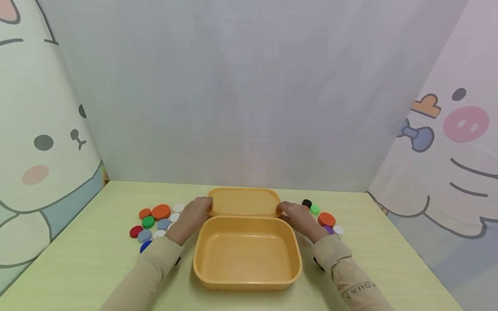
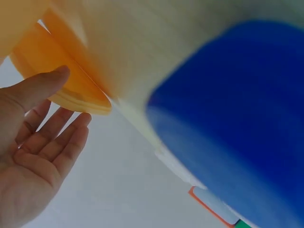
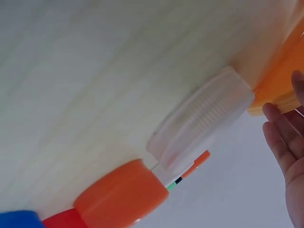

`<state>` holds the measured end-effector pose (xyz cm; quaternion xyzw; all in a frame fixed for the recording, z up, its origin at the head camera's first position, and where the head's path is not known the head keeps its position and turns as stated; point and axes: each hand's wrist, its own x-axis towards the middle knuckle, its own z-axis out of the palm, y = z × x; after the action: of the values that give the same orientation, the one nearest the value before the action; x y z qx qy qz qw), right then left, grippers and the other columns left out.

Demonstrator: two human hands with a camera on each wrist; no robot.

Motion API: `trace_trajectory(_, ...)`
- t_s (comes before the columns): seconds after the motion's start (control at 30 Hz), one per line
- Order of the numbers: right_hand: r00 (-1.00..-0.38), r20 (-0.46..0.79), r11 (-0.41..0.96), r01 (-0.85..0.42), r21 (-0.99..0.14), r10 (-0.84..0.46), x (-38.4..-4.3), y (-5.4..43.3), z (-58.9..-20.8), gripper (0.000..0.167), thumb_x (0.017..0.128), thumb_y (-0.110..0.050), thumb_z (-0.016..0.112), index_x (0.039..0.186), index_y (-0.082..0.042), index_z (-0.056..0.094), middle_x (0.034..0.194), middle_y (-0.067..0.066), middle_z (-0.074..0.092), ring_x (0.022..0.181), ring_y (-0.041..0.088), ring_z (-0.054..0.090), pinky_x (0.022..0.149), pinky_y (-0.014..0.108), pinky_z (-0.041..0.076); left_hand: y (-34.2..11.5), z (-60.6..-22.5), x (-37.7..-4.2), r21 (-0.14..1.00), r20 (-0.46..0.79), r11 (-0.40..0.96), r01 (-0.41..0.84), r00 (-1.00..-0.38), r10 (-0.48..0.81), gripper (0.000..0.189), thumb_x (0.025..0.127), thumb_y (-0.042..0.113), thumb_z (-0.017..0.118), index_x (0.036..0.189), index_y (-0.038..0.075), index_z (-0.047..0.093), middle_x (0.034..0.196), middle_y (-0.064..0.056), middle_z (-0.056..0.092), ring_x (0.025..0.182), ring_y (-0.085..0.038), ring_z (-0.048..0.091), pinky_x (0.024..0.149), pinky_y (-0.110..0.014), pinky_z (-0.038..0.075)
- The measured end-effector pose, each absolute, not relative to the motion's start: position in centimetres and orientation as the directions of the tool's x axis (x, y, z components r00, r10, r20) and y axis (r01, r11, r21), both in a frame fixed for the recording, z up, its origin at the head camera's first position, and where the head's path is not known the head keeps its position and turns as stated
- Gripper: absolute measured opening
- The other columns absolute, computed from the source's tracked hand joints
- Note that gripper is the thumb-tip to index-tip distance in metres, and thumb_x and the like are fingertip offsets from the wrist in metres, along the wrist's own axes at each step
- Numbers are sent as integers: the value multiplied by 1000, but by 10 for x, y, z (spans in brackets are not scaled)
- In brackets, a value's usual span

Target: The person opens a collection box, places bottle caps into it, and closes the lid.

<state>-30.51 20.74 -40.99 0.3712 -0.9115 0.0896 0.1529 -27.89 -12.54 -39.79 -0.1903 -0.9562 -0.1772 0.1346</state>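
A yellow-orange rectangular lid (image 1: pixel 245 202) is at the back of the table, behind an open plastic box (image 1: pixel 247 285) of the same colour. My left hand (image 1: pixel 192 218) holds the lid's left end; in the left wrist view its thumb lies on one face of the lid (image 2: pixel 50 59) and the fingers are at the other. At the opposite end, my right hand (image 1: pixel 303 218) grips the lid's right edge between thumb and fingers. The box's inside shows bare, and its back rim is close in front of the lid.
Several coloured bottle caps, among them an orange cap (image 1: pixel 161 212) and a green cap (image 1: pixel 148 222), lie left of the left hand. More caps, including another orange cap (image 1: pixel 326 219) and a black cap (image 1: pixel 307 203), lie beyond the right hand. A pale curtain (image 1: pixel 249 95) hangs behind the table.
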Motion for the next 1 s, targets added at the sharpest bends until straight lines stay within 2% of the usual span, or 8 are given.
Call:
trace_trajectory(0.17,-757,215,737,-651,-180,-617,-303,204,-407,7,89,-21,58,91,-15,60,90,-3,64,77,12,62,67,24,51,-127,-401,-279,282,288,873,397,-903,318,17,74,-4,59,66,9,51,63,0,45,58,-14,41,49,-24,35)
trace_trajectory(0.3,-791,134,754,-611,-241,-597,-303,201,-407,5,89,-20,56,88,-19,61,85,-7,61,72,6,57,64,21,48,-127,-404,-279,281,256,877,391,-911,324,22,74,-5,56,61,12,51,63,1,45,58,-13,40,48,-24,34)
trace_trajectory(0.47,-801,88,766,-594,-248,-592,-304,200,-409,6,88,-20,56,86,-23,61,80,-11,58,68,3,51,62,19,44,-128,-405,-280,251,232,882,399,-910,345,26,74,-6,55,58,14,50,63,1,44,59,-13,39,49,-24,32)
trace_trajectory(0.73,-796,68,767,-598,-233,-601,-303,199,-408,7,87,-17,58,86,-20,64,80,-9,60,68,3,52,63,19,47,-132,-407,-278,204,211,886,416,-903,375,24,77,-4,57,63,15,57,67,0,52,63,-14,44,52,-26,37)
trace_trajectory(0.9,-779,87,754,-624,-204,-621,-300,200,-406,7,88,-20,57,89,-19,64,83,-8,61,71,4,54,65,20,48,-134,-405,-276,213,199,883,417,-904,379,15,80,0,58,71,12,60,72,-2,57,67,-15,49,56,-29,44)
trace_trajectory(1.0,-752,143,736,-659,-157,-643,-298,203,-402,8,88,-21,58,91,-17,65,86,-3,63,74,9,58,66,24,50,-135,-402,-274,225,208,884,409,-907,367,5,83,6,59,80,9,62,76,-4,59,68,-17,52,58,-31,46)
